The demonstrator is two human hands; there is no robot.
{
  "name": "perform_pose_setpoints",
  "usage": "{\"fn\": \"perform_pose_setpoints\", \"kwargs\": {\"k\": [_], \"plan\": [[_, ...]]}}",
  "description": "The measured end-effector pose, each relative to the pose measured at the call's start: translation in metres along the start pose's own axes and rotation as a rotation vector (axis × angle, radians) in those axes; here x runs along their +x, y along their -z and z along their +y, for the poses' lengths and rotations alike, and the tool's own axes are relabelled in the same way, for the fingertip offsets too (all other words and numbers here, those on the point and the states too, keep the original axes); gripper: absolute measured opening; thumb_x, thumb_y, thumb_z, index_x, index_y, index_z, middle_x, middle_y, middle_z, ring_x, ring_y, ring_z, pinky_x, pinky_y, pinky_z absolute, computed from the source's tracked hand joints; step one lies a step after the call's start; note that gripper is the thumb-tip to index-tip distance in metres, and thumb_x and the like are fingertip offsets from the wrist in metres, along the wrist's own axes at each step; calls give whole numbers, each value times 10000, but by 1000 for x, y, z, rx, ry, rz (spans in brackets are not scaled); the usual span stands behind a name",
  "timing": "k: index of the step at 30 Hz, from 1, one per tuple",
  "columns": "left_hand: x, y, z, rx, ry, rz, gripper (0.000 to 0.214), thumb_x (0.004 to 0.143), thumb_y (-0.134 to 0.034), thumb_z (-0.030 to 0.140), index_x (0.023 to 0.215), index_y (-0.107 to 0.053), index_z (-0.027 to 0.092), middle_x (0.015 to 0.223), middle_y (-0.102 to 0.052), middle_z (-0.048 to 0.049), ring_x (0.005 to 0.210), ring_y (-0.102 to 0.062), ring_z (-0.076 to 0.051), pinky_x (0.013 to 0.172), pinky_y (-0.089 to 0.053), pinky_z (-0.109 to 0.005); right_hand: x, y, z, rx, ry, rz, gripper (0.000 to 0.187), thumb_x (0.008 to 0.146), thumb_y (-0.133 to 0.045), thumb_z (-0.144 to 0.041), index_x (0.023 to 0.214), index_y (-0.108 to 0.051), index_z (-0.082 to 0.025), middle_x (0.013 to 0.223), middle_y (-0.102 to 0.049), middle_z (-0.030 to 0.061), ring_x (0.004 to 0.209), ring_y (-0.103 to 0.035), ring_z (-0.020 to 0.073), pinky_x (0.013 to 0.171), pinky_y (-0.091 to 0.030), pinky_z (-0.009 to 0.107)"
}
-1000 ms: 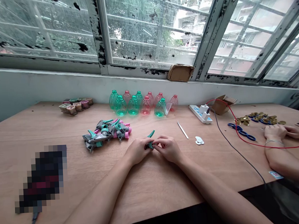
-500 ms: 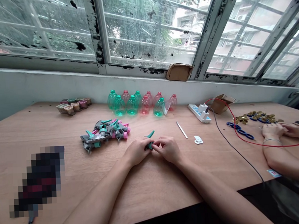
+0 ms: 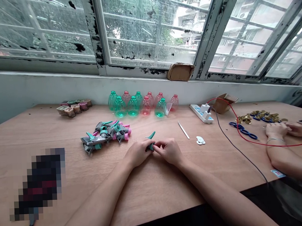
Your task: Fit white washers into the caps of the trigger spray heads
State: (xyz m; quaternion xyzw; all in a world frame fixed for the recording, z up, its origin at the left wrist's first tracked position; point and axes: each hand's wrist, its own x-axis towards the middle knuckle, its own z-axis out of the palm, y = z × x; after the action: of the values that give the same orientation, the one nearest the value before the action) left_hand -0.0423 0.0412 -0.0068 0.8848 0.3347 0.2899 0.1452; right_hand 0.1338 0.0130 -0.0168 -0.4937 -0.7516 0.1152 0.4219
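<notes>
While pinched, teal plastic part (image 3: 151, 136) points forward.

Colour record: teal, pink, grey and brass on tan plywood

Teal plastic piece (image 3: 151, 146). Spray trigger heads (image 3: 102, 136): grey, with teal and pink parts. Bottles: clear teal (image 3: 132, 106) and clear pink (image 3: 146, 106), mixed along the row. Tabletop (image 3: 32, 135): tan, faintly grained. Window frame (image 3: 95, 35): white, blotched black where paint has flaked. Rings (image 3: 244, 131): deep blue. Loose metal pieces (image 3: 246, 119): brassy gold. Cable (image 3: 252, 145): bright red. Power strip (image 3: 201, 113): white, with blue markings.
</notes>
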Motion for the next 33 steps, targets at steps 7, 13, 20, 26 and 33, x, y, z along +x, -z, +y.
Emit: {"fn": "perform_pose_setpoints", "kwargs": {"k": [7, 13, 20, 26, 33], "plan": [[-2, -2, -4, -111, 123, 8, 349, 779, -595, 174, 1126, -613, 213, 779, -683, 3, 650, -608, -137, 632, -470, -228, 3, 8, 10, 128, 50, 46, 198, 796, -602, -218, 986, -652, -190, 682, -577, -27, 507, -466, 85, 535, -400, 212], [-1, -2, -4, -236, 127, 33, 530, 751, -574, 139, 1263, -479, 237, 993, -673, -16, 677, -606, -120, 659, -492, -231, 2, 6, 10, 128, 153, -73, 301, 760, -648, -209, 1059, -637, -235, 836, -578, -15, 501, -411, 61, 534, -395, 207], [-4, 0, 0, -250, 98, -30, 628, 745, -517, 100, 1341, -393, 253, 1031, -645, -22, 631, -568, -98, 635, -479, -221, 1, 2, 15, 106, 186, -91, 329, 779, -659, -264, 1103, -603, -250, 1042, -618, 30, 546, -480, 71, 561, -424, 221], [-6, 0, 4, -200, 96, -70, 595, 806, -534, 190, 1372, -365, 261, 884, -637, 3, 620, -568, -112, 632, -468, -230, 4, 10, 18, -26, 103, -49, 199, 762, -642, -272, 951, -608, -222, 688, -590, -31, 554, -512, 103, 583, -410, 218], [-4, 5, 0, -16, 72, 76, 358, 800, -576, 234, 1157, -581, 239, 1167, -566, -59, 971, -586, -201, 871, -462, -331, 20, 34, 64, -283, -201, 40, 197, 799, -615, -386, 933, -619, -242, 804, -680, -5, 591, -568, 135, 571, -381, 232]]}}
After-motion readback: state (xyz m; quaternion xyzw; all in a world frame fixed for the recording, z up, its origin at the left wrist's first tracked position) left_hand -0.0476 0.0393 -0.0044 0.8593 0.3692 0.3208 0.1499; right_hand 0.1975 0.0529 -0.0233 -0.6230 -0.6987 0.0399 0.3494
